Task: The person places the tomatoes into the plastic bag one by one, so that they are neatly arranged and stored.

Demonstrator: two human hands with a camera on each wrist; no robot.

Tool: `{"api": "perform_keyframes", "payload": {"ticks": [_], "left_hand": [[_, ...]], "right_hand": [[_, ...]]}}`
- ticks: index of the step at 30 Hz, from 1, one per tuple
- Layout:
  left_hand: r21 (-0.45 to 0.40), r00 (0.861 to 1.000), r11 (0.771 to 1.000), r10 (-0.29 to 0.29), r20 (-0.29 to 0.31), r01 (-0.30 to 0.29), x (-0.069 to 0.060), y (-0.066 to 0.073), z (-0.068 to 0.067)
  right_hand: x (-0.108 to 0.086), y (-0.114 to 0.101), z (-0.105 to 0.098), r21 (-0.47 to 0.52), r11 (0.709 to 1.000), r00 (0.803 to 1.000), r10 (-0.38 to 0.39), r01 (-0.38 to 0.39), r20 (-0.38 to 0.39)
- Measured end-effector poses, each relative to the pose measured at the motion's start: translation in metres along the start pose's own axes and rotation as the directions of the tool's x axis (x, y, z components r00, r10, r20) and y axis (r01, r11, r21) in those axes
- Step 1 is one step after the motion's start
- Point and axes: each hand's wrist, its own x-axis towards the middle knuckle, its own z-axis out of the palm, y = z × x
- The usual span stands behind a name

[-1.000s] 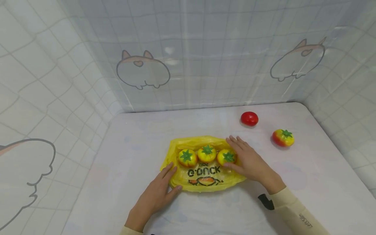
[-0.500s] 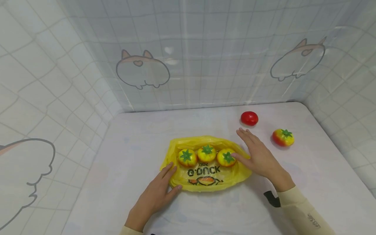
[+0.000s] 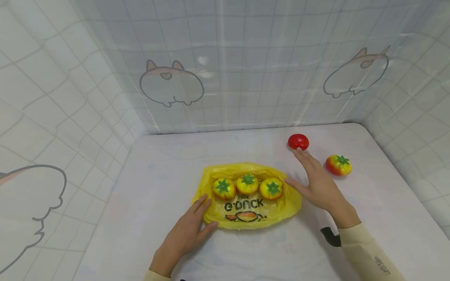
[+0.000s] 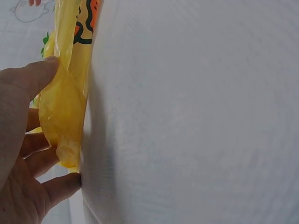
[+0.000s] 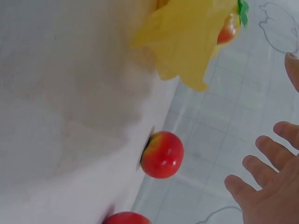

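A yellow plastic bag (image 3: 242, 223) lies with its mouth spread on the white table. Inside sit three yellow-orange toy tomatoes (image 3: 247, 183) with green star leaves. My left hand (image 3: 186, 233) rests against the bag's left corner, thumb and fingers spread along its edges; in the left wrist view the yellow film (image 4: 63, 109) lies between them. My right hand (image 3: 321, 190) is right of the bag with fingers stretched and nothing held. Its fingertips overlap a red toy tomato (image 3: 298, 141) in the head view, but appear apart from that tomato (image 5: 162, 155) in the right wrist view.
A red-and-yellow toy tomato (image 3: 338, 165) with a green leaf lies on the table's right side. White tiled-pattern walls (image 3: 242, 86) with cartoon corgi drawings stand at the back and both sides. The sleeve (image 3: 369, 251) on the right arm is cream.
My right hand has left the bag's right edge and moved right and away from me, towards the red toy tomato. My left hand and the three tomatoes stay in place.
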Motion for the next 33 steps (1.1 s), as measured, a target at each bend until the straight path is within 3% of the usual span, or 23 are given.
{"api": "perform_keyframes", "payload": {"ticks": [9,27,33], "left_hand": [[0.004,1.0,1.0,-0.004,-0.002,0.004,0.0,-0.001,0.001],[-0.008,0.999,1.0,-0.03,0.027,0.03,0.0,0.002,-0.002],[-0.01,0.999,0.999,-0.039,0.035,0.04,0.0,0.003,-0.003]], "right_hand": [[0.0,0.004,-0.009,0.011,0.999,0.999,0.047,-0.046,-0.019],[-0.006,0.026,-0.022,0.047,0.997,0.985,0.06,-0.053,-0.16],[-0.008,0.038,-0.027,0.053,0.993,0.983,0.112,-0.105,-0.146]]}}
